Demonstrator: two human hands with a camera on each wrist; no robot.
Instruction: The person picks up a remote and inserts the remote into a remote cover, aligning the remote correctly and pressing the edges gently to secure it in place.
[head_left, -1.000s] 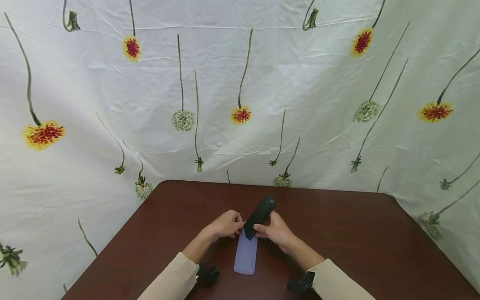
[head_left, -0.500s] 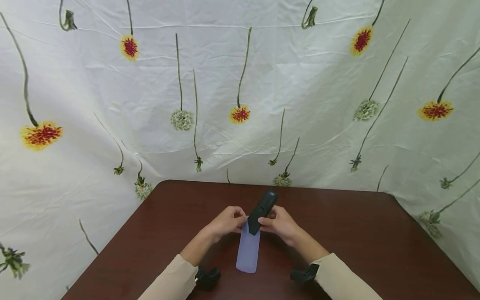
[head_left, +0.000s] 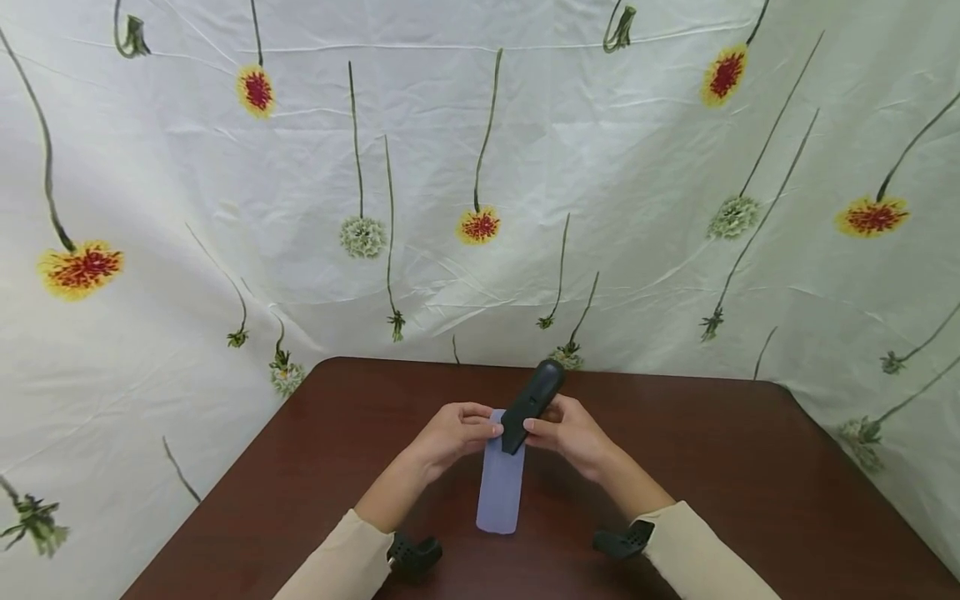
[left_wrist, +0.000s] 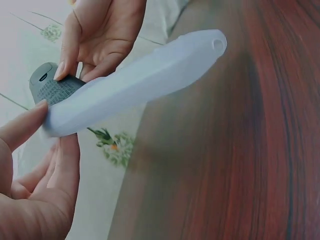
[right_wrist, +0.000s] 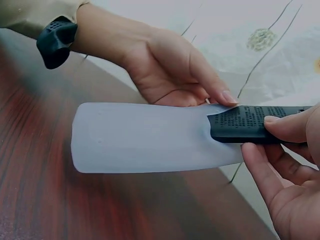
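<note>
My right hand pinches a long black remote control between thumb and fingers. Rows of tiny markings cover the side facing the right wrist camera. A translucent, pale bluish-white sleeve, soft-looking and longer than it is wide, hangs from my left hand, whose thumb and fingers pinch its upper end. In the right wrist view, the remote's near end sits at the sleeve's mouth, and the sleeve's edge curves around it. The sleeve's closed end, with a small round mark, points away from the remote in the left wrist view.
A dark reddish-brown table lies beneath both hands. Behind it hangs a white cloth printed with flowers. Black wrist devices are strapped near the cuffs of both light sleeves.
Both hands have risen and shifted slightly right, carrying the remote control and the sleeve with them. My left thumb now lies straighter along the sleeve's upper end.
</note>
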